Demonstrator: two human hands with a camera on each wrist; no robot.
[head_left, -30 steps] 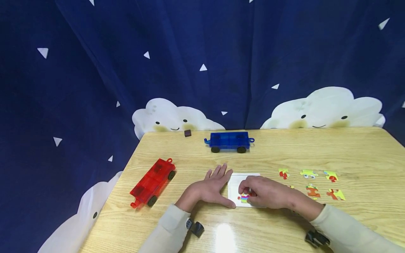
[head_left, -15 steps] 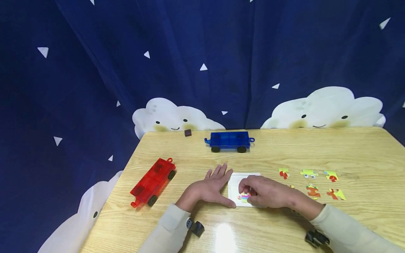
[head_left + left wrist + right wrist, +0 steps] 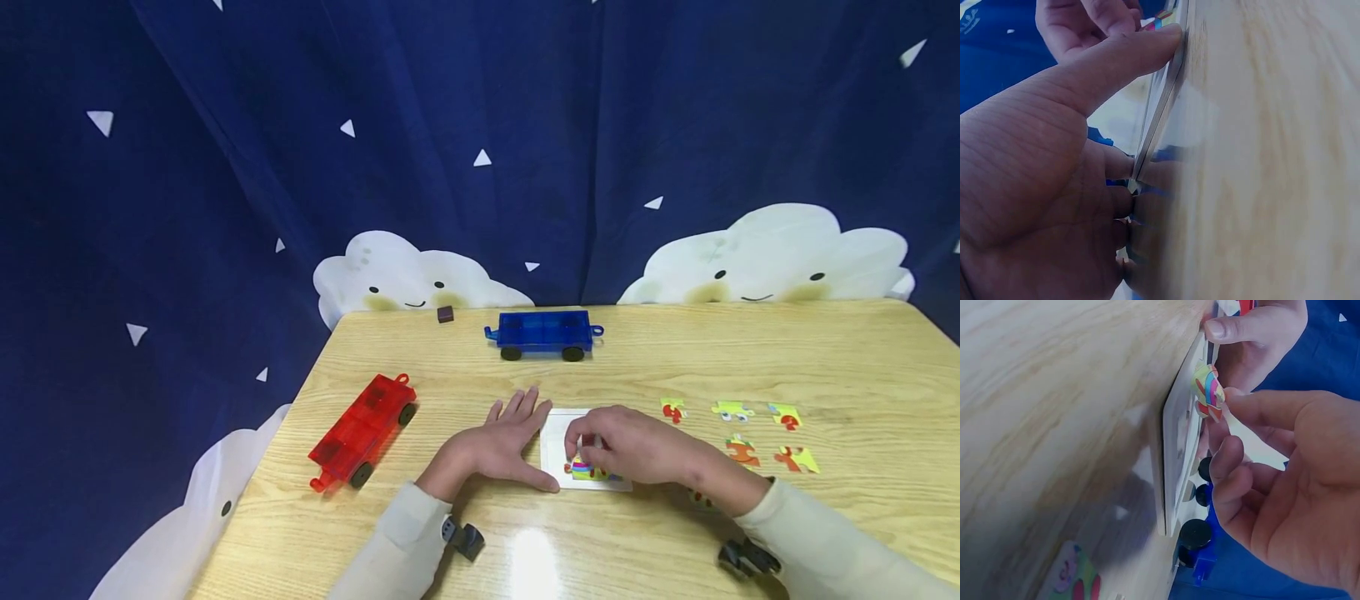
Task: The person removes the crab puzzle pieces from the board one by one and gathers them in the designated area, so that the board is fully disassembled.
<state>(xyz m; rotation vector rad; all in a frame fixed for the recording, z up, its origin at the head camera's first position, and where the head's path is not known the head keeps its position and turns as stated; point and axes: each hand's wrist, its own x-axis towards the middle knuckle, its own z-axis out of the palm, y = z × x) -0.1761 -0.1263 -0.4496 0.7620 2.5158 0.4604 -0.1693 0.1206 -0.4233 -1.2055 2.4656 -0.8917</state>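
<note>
A white puzzle tray [image 3: 553, 442] lies flat on the table. My left hand [image 3: 498, 450] rests at its left side with fingers spread and straight; the thumb [image 3: 1154, 47] touches the near-left corner. Over the tray, my right hand [image 3: 630, 446] pinches a colourful striped puzzle piece [image 3: 1210, 390] between thumb and curled forefinger. The piece looks tilted against the tray's near edge in the right wrist view. From above, the fingers partly cover this puzzle piece [image 3: 582, 471].
Several loose puzzle pieces [image 3: 741, 452] lie right of the tray, one partly under the right wrist. A red toy wagon [image 3: 363, 429] stands at left, a blue toy wagon [image 3: 544, 332] behind the tray. A small dark block [image 3: 446, 314] sits at the back edge.
My right hand has shifted slightly up and away, so more of the colourful piece shows beneath it. The left hand stays in place.
</note>
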